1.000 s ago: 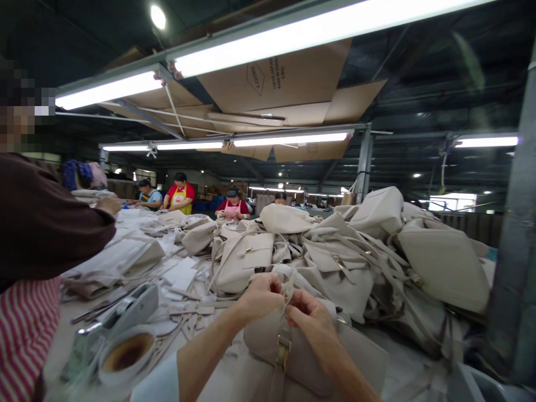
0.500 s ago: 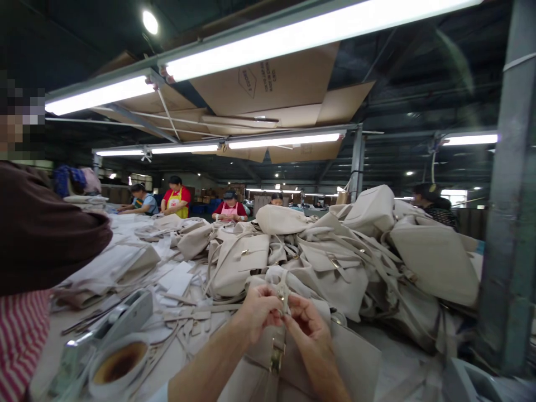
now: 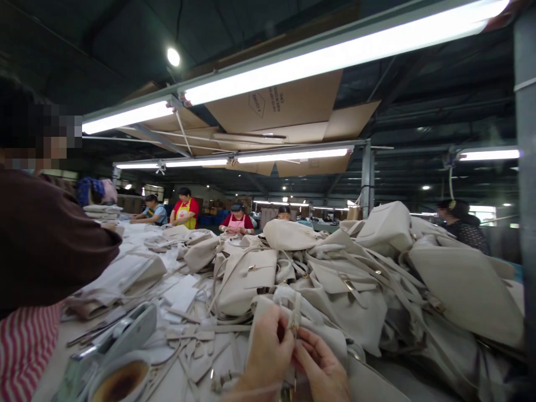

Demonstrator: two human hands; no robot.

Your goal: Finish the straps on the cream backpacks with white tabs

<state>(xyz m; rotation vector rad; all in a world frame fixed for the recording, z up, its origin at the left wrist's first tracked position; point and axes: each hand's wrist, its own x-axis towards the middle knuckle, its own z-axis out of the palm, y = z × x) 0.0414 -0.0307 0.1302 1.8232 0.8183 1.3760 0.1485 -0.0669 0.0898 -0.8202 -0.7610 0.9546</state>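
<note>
Both hands meet at the low centre, over a beige bag (image 3: 364, 377) lying before me. My left hand (image 3: 270, 343) is closed, its fingers pinching a pale strap (image 3: 295, 310) that has a small gold fitting. Just to the right, my right hand (image 3: 320, 363) has its fingers curled against the lower part of the same strap. Below the hands, a gold clasp on the bag shows partly; the rest is hidden by the fingers.
A large pile of beige bags (image 3: 347, 273) rises behind. At the lower left are a tape dispenser (image 3: 129, 335), a bowl of brown stuff (image 3: 121, 382) and loose straps. A person in a dark sleeve (image 3: 54, 240) stands left; several people work farther back.
The view has tilted upward, so the scene sits lower. My left hand has turned more upright at the strap, and a buckle now shows to the left of my left wrist.
</note>
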